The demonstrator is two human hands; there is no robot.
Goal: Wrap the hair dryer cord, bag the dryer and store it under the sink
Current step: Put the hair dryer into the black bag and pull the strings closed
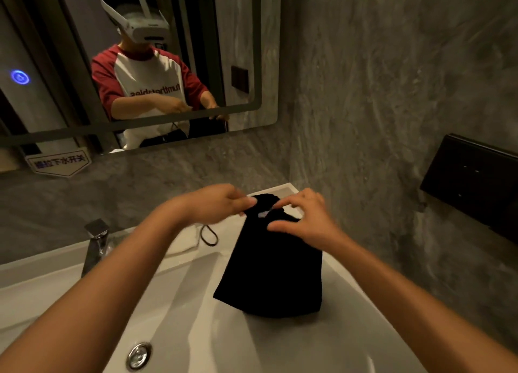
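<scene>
A black cloth bag (pixel 273 266) hangs upright over the white sink basin (pixel 196 311), bulging as if something is inside. The hair dryer itself is hidden; only a pale glint shows at the bag's gathered mouth. My left hand (pixel 215 204) pinches the top left of the bag's mouth. My right hand (pixel 305 218) grips the gathered top on the right side, thumb and fingers around the cloth. A thin black drawstring loop (pixel 208 235) trails from the bag toward the left, over a white folded cloth.
A chrome faucet (pixel 95 243) stands at the left of the basin and a drain plug (pixel 138 354) sits at its bottom. A mirror (pixel 126 64) covers the back wall. A black wall box (pixel 473 182) juts out on the right wall.
</scene>
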